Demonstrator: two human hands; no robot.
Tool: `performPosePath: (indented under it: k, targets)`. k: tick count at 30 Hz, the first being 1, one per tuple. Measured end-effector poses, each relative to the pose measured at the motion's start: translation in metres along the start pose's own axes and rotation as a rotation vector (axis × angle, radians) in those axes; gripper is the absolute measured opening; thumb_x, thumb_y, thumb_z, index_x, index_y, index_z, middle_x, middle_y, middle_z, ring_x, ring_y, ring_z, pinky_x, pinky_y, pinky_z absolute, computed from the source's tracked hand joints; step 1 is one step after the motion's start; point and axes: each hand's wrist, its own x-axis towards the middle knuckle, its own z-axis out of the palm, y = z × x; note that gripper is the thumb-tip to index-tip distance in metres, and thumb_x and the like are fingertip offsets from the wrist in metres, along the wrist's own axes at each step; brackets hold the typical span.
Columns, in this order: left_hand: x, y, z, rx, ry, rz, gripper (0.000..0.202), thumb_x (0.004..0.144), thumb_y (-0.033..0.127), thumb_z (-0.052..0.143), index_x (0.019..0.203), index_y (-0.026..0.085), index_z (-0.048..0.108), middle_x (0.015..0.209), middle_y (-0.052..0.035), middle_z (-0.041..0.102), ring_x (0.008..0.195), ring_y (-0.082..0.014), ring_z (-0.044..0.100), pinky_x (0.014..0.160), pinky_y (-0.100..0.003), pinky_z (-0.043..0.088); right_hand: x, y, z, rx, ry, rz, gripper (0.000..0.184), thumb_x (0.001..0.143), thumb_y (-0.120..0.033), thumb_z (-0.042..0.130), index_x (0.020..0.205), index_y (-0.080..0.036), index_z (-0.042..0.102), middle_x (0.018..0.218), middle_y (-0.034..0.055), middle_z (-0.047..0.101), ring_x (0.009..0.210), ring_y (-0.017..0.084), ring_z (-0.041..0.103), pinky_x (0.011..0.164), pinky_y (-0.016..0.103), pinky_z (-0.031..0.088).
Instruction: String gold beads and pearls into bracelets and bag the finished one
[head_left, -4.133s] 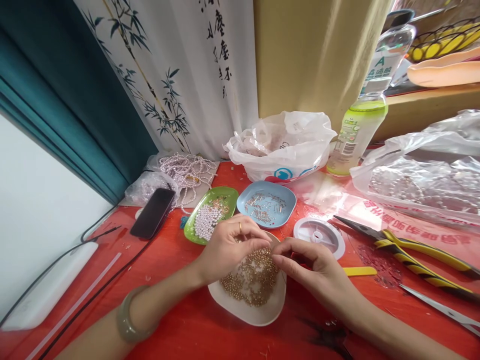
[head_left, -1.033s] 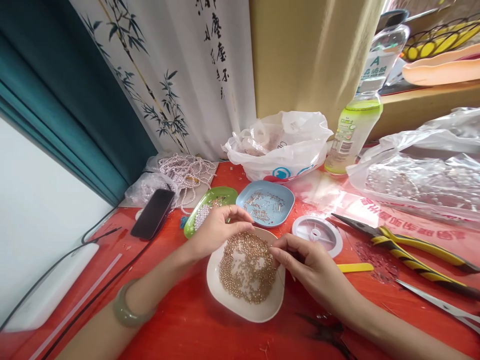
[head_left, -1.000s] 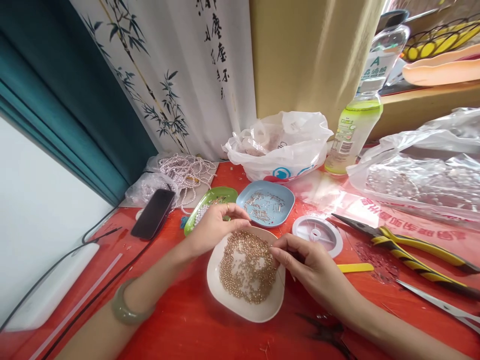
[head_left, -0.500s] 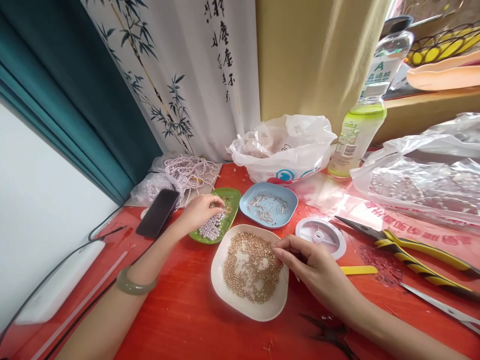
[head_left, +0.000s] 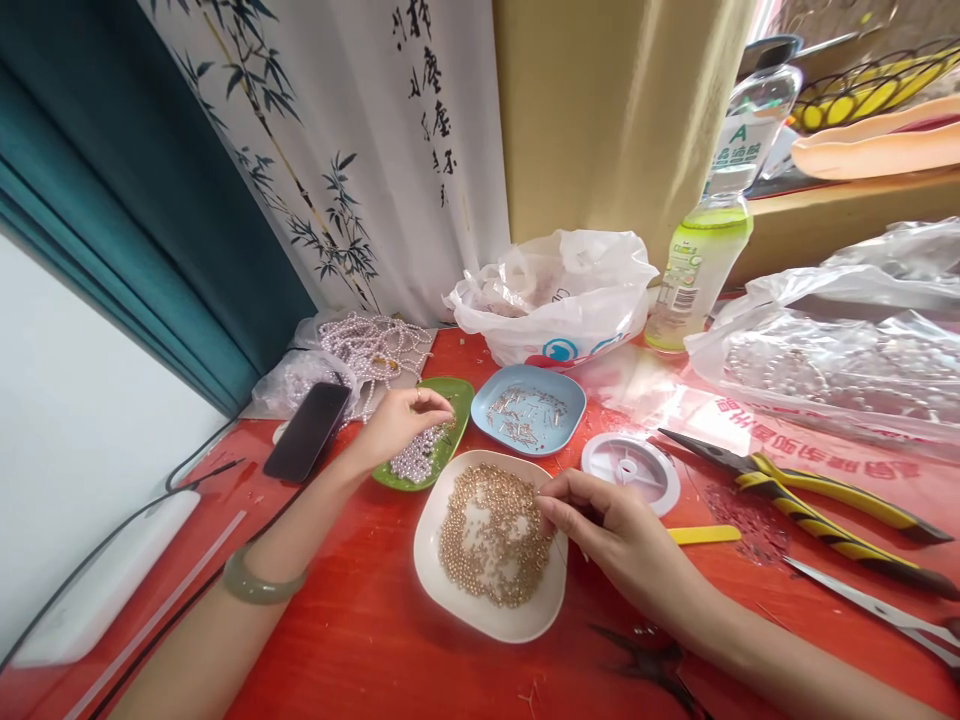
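My left hand (head_left: 405, 425), with a green bangle (head_left: 262, 582) on its wrist, is over the green dish (head_left: 459, 395). Thumb and fingertips are pinched together at the dish's right side; whatever is between them is too small to make out. Pale purple beads (head_left: 420, 455) lie in this dish. My right hand (head_left: 600, 515) is closed in a pinch at the right rim of the white dish (head_left: 495, 628), which holds many small gold beads (head_left: 472, 560). A faint thin line hangs below its fingers, but what it grips cannot be made out.
Behind stands a blue dish (head_left: 487, 428) with small metal pins. To the right lie a white spool (head_left: 660, 470), yellow-black pliers (head_left: 810, 490), scissors (head_left: 862, 600) and a yellow strip (head_left: 705, 535). Dark small pliers (head_left: 652, 665) are in front. A phone (head_left: 307, 430) lies left; a bottle (head_left: 697, 270) stands behind.
The whole view has shifted slightly, so things appear a little further left. My left fingertips have drawn together over the green dish. My right hand keeps its pinch by the white dish.
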Motion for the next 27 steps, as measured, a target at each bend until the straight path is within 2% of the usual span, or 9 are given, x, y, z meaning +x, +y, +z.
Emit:
performPosePath:
  k: [4,7,11,20,27]
  targets:
    - [-0.016,0.028,0.027,-0.488,-0.173,-0.176,0.015,0.062,0.026,0.068,0.071,0.014,0.065,0.072,-0.0048,0.064,0.064,-0.0118,0.052,0.056,-0.023,0.037,0.001,-0.001,0.000,0.021,-0.005,0.005,0.020,0.082,-0.030,0.046,0.071,-0.017,0.056,0.064,0.0007,0.060,0.060,0.012,0.054,0.057,0.024,0.041]
    - [-0.027,0.038,0.045,-0.649,-0.277,-0.241,0.015,0.062,0.024,0.069,0.072,0.014,0.067,0.073,-0.0050,0.064,0.063,-0.0102,0.053,0.055,-0.022,0.037,0.001,-0.003,0.000,0.055,-0.010,0.004,0.020,0.082,-0.030,0.046,0.069,-0.017,0.055,0.061,0.0000,0.059,0.059,0.012,0.054,0.057,0.024,0.042]
    - [-0.033,0.036,0.055,-0.722,-0.310,-0.264,0.011,0.062,0.022,0.069,0.072,0.016,0.068,0.073,-0.0044,0.066,0.063,-0.0096,0.053,0.055,-0.021,0.037,0.000,-0.005,0.000,0.077,-0.016,0.000,0.021,0.081,-0.030,0.046,0.067,-0.017,0.055,0.059,-0.0004,0.057,0.056,0.011,0.053,0.054,0.023,0.042]
    - [-0.034,0.034,0.056,-0.824,-0.310,-0.287,0.009,0.063,0.019,0.070,0.072,0.017,0.069,0.072,-0.0025,0.066,0.064,-0.0079,0.055,0.058,-0.020,0.038,0.000,-0.004,0.001,0.066,-0.030,0.019,0.020,0.079,-0.030,0.046,0.069,-0.016,0.056,0.057,-0.0008,0.054,0.053,0.011,0.049,0.051,0.023,0.039]
    - [-0.033,0.034,0.057,-0.831,-0.295,-0.267,0.010,0.062,0.017,0.071,0.072,0.018,0.070,0.069,-0.0001,0.065,0.058,-0.0045,0.052,0.057,-0.018,0.039,0.001,-0.003,0.000,0.027,-0.037,0.028,0.020,0.080,-0.030,0.046,0.070,-0.016,0.056,0.057,-0.0010,0.052,0.053,0.011,0.048,0.051,0.024,0.038]
